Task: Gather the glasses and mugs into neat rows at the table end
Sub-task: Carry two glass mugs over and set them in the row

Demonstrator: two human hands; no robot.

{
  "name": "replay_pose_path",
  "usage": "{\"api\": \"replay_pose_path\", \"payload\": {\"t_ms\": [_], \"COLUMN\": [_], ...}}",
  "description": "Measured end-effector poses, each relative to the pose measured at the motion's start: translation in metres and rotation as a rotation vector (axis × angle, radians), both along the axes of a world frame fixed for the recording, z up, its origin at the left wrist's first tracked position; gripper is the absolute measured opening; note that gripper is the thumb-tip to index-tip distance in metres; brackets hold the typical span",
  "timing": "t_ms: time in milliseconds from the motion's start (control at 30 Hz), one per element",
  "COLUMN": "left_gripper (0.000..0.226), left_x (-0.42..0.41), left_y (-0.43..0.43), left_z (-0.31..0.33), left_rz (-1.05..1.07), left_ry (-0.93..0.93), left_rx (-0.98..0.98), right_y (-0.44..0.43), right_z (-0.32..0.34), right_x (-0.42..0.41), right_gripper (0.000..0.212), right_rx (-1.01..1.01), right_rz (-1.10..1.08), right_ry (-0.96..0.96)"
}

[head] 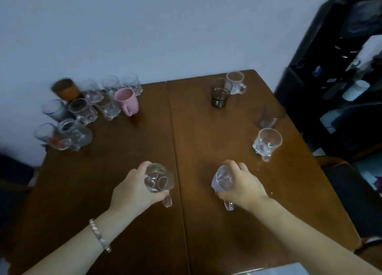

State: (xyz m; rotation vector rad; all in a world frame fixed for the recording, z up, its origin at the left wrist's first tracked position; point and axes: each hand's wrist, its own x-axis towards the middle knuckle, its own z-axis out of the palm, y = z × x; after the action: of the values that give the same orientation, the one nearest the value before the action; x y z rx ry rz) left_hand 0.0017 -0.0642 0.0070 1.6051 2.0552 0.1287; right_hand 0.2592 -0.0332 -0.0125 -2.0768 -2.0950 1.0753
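My left hand (pixel 132 189) grips a clear dimpled glass mug (pixel 158 178) above the middle of the brown table (pixel 128 150). My right hand (pixel 240 184) grips another clear glass mug (pixel 223 179); both handles point toward me. At the far left corner several glasses and mugs stand grouped, among them a pink mug (pixel 126 101) and an amber tumbler (pixel 66 88). On the right side stand a smoky glass (pixel 220 93), a clear mug (pixel 235 82), a dark glass (pixel 268 117) and a clear dimpled mug (pixel 266 143).
A seam (pixel 173 134) runs down the table's middle. A pale wall (pixel 165 30) backs the table. A black shelf unit (pixel 334 72) with bottles stands at the right, a dark chair (pixel 351 192) beside the right edge. A pale flat object (pixel 268 270) lies at the near edge.
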Motion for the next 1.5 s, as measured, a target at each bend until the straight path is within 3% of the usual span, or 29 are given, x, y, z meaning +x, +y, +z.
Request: {"api": "replay_pose_path", "payload": {"t_ms": [200, 433, 767, 1233, 1400, 1500], "left_gripper": [0.09, 0.086, 0.084, 0.09, 0.089, 0.089], "left_x": [-0.117, -0.208, -0.238, -0.256, -0.252, -0.25], "left_y": [0.02, 0.105, 0.212, 0.225, 0.222, 0.221], "left_z": [0.002, -0.017, -0.06, -0.09, -0.092, -0.089], "left_rz": [0.127, 0.043, -0.107, -0.187, -0.185, -0.209], "left_ry": [0.049, 0.097, 0.054, -0.049, -0.045, -0.006], "left_rx": [0.006, 0.037, -0.025, -0.054, -0.041, -0.067], "right_y": [0.041, 0.08, 0.116, 0.204, 0.199, 0.18], "right_z": [0.008, -0.008, -0.034, -0.069, -0.071, -0.067], "right_x": [-0.128, -0.227, -0.281, -0.359, -0.356, -0.342], "right_gripper": [0.081, 0.08, 0.079, 0.086, 0.109, 0.109], "right_rx": [0.01, -0.037, -0.052, 0.073, 0.134, 0.131], "right_rz": [0.057, -0.073, -0.146, -0.056, -0.08, -0.014], "right_ry": [0.115, 0.115, 0.045, -0.06, -0.05, -0.076]}}
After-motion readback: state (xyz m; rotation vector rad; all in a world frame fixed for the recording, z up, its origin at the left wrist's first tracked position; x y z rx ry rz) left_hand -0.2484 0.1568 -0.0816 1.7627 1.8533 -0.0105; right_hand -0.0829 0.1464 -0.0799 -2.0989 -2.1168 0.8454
